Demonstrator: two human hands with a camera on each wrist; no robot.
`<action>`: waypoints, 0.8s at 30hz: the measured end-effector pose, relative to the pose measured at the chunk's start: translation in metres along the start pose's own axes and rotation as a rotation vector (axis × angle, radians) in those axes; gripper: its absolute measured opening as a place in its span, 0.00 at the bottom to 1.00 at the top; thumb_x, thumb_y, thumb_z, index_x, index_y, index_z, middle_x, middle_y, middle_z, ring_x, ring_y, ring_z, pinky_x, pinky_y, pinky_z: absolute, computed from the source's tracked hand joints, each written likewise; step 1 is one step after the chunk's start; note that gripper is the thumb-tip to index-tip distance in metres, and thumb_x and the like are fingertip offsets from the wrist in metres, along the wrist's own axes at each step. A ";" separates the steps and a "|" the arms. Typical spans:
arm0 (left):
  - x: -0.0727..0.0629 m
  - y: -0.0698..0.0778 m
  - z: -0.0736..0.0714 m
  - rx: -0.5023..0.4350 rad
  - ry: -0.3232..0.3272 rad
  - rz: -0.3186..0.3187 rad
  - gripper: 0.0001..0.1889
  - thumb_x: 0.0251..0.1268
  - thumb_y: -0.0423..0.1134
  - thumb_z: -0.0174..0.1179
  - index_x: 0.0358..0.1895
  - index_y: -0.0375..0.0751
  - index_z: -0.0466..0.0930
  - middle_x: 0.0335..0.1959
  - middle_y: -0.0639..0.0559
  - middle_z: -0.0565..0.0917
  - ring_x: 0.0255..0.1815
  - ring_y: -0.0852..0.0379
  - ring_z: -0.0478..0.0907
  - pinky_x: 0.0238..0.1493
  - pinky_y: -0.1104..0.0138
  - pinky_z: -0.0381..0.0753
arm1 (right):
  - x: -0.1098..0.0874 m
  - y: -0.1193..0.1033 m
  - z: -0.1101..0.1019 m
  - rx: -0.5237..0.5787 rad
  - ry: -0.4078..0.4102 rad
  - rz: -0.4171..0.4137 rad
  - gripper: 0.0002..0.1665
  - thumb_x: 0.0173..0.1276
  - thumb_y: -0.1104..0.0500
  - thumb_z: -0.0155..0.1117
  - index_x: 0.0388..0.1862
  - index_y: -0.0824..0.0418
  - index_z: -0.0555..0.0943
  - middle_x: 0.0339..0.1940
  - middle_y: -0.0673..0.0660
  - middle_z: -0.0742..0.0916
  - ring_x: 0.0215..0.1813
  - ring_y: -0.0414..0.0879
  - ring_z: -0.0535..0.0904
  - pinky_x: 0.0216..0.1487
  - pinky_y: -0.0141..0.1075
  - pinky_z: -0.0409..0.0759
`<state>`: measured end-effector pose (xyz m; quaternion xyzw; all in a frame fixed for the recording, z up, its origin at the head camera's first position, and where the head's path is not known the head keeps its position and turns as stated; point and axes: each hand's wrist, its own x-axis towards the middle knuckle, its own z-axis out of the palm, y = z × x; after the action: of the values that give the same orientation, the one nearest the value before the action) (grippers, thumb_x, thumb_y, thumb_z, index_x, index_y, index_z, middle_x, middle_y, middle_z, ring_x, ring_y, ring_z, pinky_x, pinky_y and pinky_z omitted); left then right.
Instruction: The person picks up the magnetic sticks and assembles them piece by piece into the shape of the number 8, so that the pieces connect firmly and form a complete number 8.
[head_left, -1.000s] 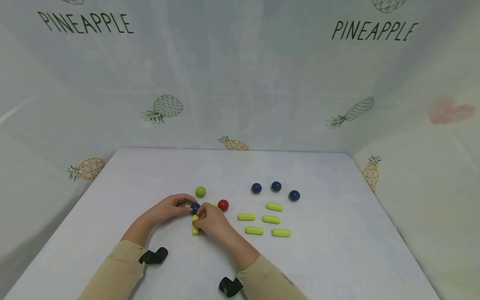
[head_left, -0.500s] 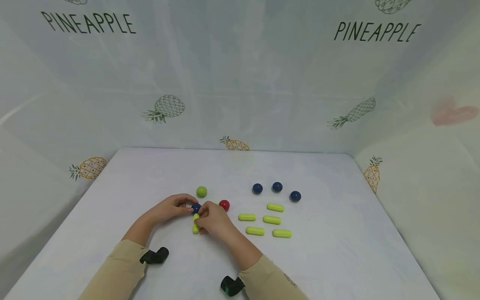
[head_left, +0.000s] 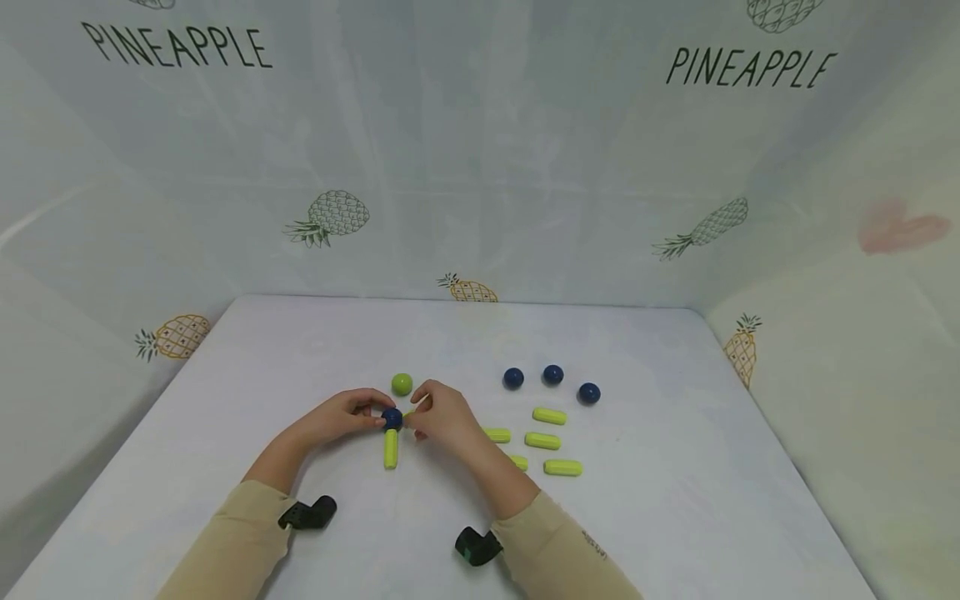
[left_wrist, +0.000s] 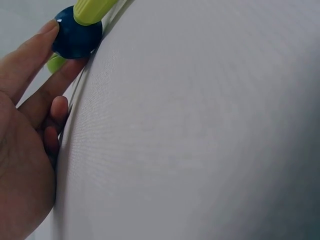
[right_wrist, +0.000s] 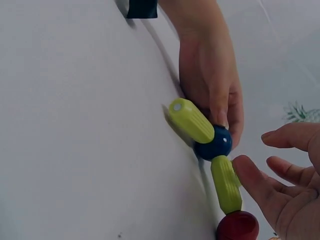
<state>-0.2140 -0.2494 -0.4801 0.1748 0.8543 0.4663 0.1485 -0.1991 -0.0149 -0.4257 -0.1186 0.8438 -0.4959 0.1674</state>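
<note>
In the head view my left hand pinches a dark blue ball between thumb and finger. A yellow-green ribbed stick joins the ball and points toward me. A second stick links the blue ball to a red ball in the right wrist view; my right hand hides the red ball in the head view. My right thumb is beside this second stick, with the fingers spread apart; contact is unclear. More yellow-green shows behind the ball in the left wrist view.
A green ball lies just beyond the hands. Three loose blue balls sit farther right. Several loose yellow-green sticks lie right of my right hand, some partly covered by its forearm. Patterned cloth walls stand behind and beside the white table.
My right hand has let go of the stick pointing toward me and moved up and right, over the red ball. My left hand stays on the blue ball.
</note>
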 end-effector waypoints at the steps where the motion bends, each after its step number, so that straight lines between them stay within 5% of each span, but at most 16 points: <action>1: 0.000 0.001 0.000 0.003 0.002 0.000 0.13 0.65 0.39 0.64 0.51 0.42 0.81 0.38 0.49 0.76 0.37 0.50 0.68 0.36 0.65 0.68 | 0.001 -0.001 -0.001 -0.005 0.003 -0.005 0.16 0.63 0.62 0.70 0.48 0.65 0.78 0.27 0.51 0.81 0.25 0.44 0.82 0.28 0.32 0.76; 14: 0.000 0.005 0.000 -0.034 0.043 0.013 0.12 0.61 0.36 0.68 0.45 0.36 0.79 0.34 0.50 0.76 0.34 0.54 0.69 0.35 0.67 0.70 | 0.029 -0.001 -0.002 -0.074 0.069 -0.075 0.17 0.61 0.63 0.71 0.49 0.61 0.79 0.31 0.50 0.81 0.27 0.40 0.78 0.28 0.31 0.76; 24: -0.002 0.008 0.001 -0.046 0.057 -0.012 0.09 0.61 0.36 0.68 0.37 0.36 0.77 0.28 0.51 0.73 0.32 0.54 0.69 0.34 0.67 0.68 | 0.049 0.000 0.002 -0.156 0.090 -0.089 0.18 0.59 0.63 0.73 0.48 0.60 0.80 0.39 0.53 0.83 0.39 0.44 0.77 0.37 0.33 0.76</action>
<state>-0.2107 -0.2460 -0.4737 0.1528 0.8482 0.4899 0.1312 -0.2429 -0.0347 -0.4350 -0.1463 0.8804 -0.4406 0.0972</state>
